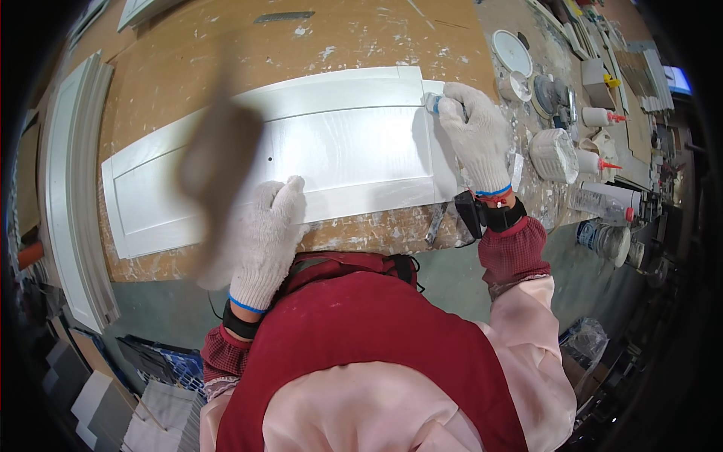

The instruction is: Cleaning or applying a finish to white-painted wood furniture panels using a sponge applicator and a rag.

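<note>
A long white framed cabinet door panel [354, 143] lies flat on the workbench in front of me. My left hand [273, 226], in a white knit glove, rests at its near edge with the visible fingers stretched over the surface; a dark blurred shape [220, 151] close to the camera hides part of the hand and panel. At the panel's far right corner, my right hand [476, 132], gloved likewise, has its fingers closed around a small blue-and-white piece [432, 102]. Its kind cannot be made out, as the fingers cover most of it.
Paint-spattered brown board [331, 41] covers the bench. To the right stand a wrapped white tub [554, 155], red-tipped glue bottles [599, 117], a power sander [551, 96] and a round white lid [512, 53]. Stacked white panels [71, 188] stand at the left.
</note>
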{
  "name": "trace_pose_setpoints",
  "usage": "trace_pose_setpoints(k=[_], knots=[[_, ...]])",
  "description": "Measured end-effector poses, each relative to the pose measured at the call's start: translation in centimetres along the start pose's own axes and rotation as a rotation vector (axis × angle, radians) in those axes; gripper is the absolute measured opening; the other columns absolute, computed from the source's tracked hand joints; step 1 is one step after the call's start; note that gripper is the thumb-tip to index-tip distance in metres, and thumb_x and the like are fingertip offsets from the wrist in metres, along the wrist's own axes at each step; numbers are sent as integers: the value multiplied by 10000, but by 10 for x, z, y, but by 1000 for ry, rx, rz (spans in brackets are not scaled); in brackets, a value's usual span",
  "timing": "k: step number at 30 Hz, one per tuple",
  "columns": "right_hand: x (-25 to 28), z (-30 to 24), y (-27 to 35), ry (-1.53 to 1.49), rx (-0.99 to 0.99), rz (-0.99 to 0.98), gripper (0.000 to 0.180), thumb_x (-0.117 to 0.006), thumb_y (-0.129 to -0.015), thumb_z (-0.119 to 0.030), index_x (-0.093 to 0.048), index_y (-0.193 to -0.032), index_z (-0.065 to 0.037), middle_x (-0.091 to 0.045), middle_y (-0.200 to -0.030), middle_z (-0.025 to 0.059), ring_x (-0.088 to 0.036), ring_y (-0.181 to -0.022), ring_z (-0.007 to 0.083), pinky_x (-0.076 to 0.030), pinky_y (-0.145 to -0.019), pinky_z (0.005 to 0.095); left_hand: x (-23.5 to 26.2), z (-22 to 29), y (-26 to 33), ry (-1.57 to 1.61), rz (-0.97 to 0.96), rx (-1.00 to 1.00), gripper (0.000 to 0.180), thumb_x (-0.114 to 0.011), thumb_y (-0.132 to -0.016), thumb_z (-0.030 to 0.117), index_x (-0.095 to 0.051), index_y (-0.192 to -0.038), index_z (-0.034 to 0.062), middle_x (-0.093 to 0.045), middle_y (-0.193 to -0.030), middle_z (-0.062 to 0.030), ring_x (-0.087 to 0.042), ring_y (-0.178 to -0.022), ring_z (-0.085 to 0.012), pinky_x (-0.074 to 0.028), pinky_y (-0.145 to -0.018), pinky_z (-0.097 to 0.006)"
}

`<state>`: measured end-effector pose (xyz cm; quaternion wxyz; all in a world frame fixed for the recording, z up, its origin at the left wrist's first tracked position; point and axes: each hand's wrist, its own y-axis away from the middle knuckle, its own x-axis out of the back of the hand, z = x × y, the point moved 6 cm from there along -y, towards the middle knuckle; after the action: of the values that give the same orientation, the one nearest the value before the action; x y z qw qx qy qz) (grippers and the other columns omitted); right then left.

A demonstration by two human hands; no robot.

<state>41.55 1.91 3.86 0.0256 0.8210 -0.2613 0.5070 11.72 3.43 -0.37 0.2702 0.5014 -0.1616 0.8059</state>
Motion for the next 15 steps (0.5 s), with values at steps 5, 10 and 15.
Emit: trace_pose_setpoints(k=[5, 10, 15], knots=[[-7, -2, -4, 0, -20, -52, 207, -534, -851, -216, -620, -932, -46, -624, -902, 170, -609, -896, 312, -477, -788, 397, -2, -1, -2, -8, -91, 90, 622, -764, -739, 239, -508, -1306, 252, -549, -1192, -26, -656, -840, -274, -533, -685, -422], [-5, -7, -5, 14, -66, -95, 208, -528, -861, -222, -627, -942, -58, -622, -913, 169, -610, -897, 312, -479, -790, 397, -1, -2, -1, -12, -61, 54, 619, -758, -741, 246, -508, -1307, 249, -544, -1204, -19, -656, -858, -284, -533, -707, -432], [-9, -1, -4, 48, -27, -80, 219, -541, -863, -240, -639, -949, -64, -639, -945, 163, -618, -899, 313, -485, -800, 389, -3, -1, -2, -4, -73, 59, 620, -757, -739, 248, -508, -1307, 247, -541, -1204, -15, -653, -881, -288, -533, -730, -441]])
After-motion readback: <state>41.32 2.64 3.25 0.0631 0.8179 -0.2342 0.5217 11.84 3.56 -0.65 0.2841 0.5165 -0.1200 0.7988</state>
